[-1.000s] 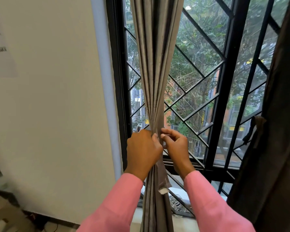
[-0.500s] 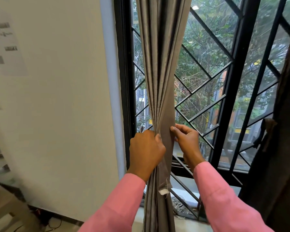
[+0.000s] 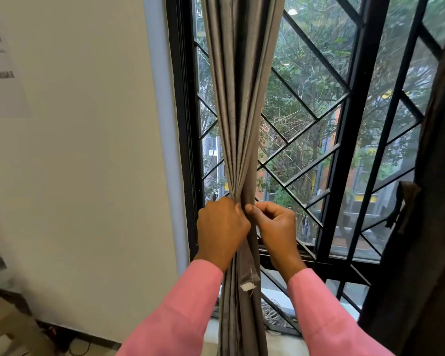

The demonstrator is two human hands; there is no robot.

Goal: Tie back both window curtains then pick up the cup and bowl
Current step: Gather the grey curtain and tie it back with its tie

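Right now the left hand [image 3: 221, 227] is wrapped tight round the gathered grey curtain [image 3: 239, 98], cinching it at the left edge of the window, just beside the window frame [image 3: 183, 124]. The right hand [image 3: 276, 228] touches the bundle from its right side, thumb and forefinger pinched on what looks like the upper end of the tie strip [image 3: 249, 276]. The strip's loose end, with a frayed white tag, hangs straight down below both hands.

Key relation: the curtain's long axis is vertical and the tie must go round it horizontally at the cinch point. The right hand is the one on the strip, so my read is that it does the wrapping while the left holds the gather.

The window grille [image 3: 306, 111] sits close behind the bundle, so there is little room to pass fingers behind. The dark curtain [image 3: 437, 227] hangs at the window's right edge, well apart, with its own tie [image 3: 406, 209] dangling, apparently not tied. Cup and bowl are not in view. The wall [image 3: 88, 163] to the left carries a paper sheet [image 3: 3, 78].
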